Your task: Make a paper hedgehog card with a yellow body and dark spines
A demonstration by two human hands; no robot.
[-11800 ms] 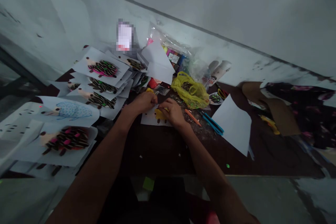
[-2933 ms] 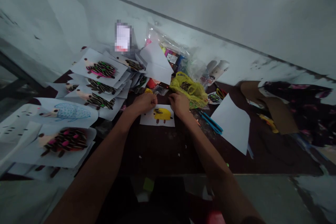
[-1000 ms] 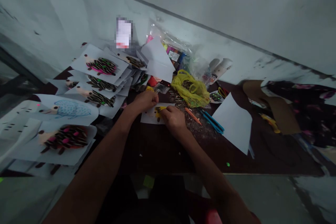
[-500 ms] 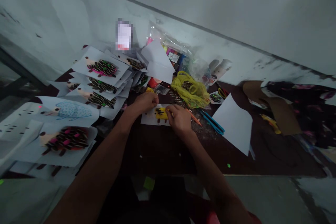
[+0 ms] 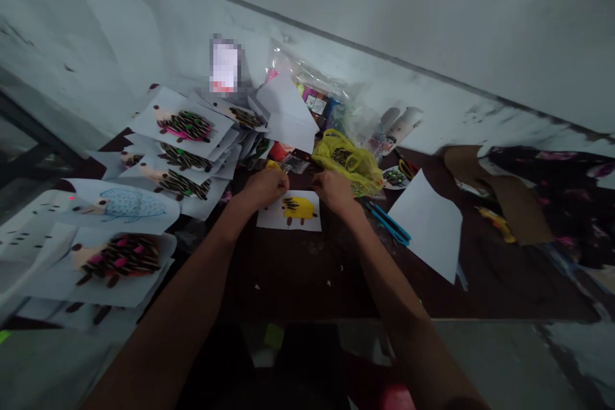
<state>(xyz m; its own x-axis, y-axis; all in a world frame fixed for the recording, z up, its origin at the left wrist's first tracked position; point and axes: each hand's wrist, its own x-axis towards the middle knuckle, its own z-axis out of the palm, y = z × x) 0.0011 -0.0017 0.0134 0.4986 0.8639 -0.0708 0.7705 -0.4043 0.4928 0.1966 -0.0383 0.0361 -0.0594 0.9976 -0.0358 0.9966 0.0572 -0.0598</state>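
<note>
A small white card [image 5: 269, 221] lies in front of me, bearing a hedgehog shape [image 5: 303, 207] in yellow clay with brown feet. A few dark seeds stick in the yellow near its head end. My left hand [image 5: 269, 187] is closed at the card's upper left corner; whatever its fingertips pinch is hidden. Just past the card's upper right corner, my right hand [image 5: 335, 191] has its fingertips together by the loose seeds. What it grips is too small to make out. A yellow plastic bag [image 5: 362, 170] of striped seeds sits open behind it.
Stacked hedgehog pictures [image 5: 185, 125] cover the table's left side. Blue-handled scissors [image 5: 391, 224] and a white sheet [image 5: 427, 224] lie to the right. Clear plastic packaging [image 5: 312, 73] leans on the wall. Cardboard [image 5: 521, 211] and dark floral cloth [image 5: 557, 205] are far right.
My right hand has left the yellow clay and moved up and right to the seeds near the bag, uncovering the card's right side. My left hand stays at the card's corner.
</note>
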